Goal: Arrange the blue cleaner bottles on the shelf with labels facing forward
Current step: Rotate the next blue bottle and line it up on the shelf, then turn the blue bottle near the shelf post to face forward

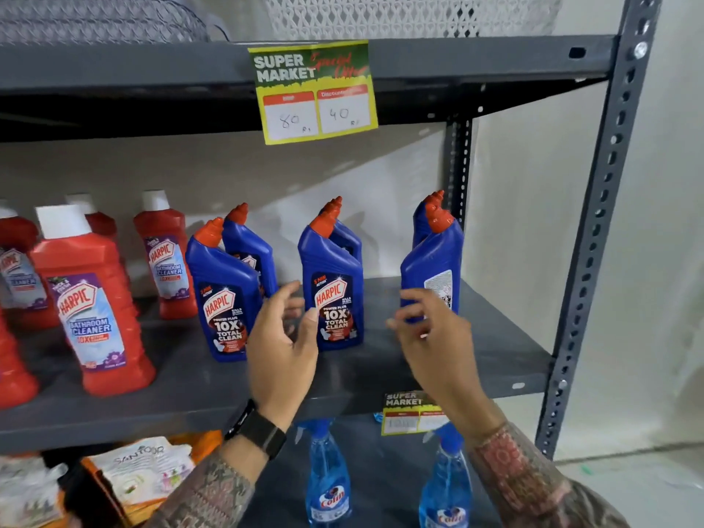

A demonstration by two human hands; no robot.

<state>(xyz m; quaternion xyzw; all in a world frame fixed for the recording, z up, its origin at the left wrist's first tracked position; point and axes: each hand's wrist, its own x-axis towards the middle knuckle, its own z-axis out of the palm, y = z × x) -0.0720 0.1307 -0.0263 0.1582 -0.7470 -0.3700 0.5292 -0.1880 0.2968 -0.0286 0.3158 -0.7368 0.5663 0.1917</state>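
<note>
Blue cleaner bottles with red caps stand in three pairs on the grey shelf point(495, 348). The left front bottle point(223, 295) and the middle front bottle point(331, 295) show their labels forward. The right front bottle point(434, 272) shows its white back label instead. Behind each front bottle another blue bottle is partly hidden. My left hand point(282, 348) hovers open between the left and middle bottles, its thumb close to the middle one. My right hand point(430, 337) is open with curled fingers, just in front of the right bottle's base; whether they touch I cannot tell.
Red bathroom cleaner bottles point(91, 306) fill the shelf's left side. A price tag point(314, 91) hangs from the upper shelf edge. Below stand two blue spray bottles point(327, 478) and packets point(141, 474). A perforated upright post point(594, 238) bounds the right end.
</note>
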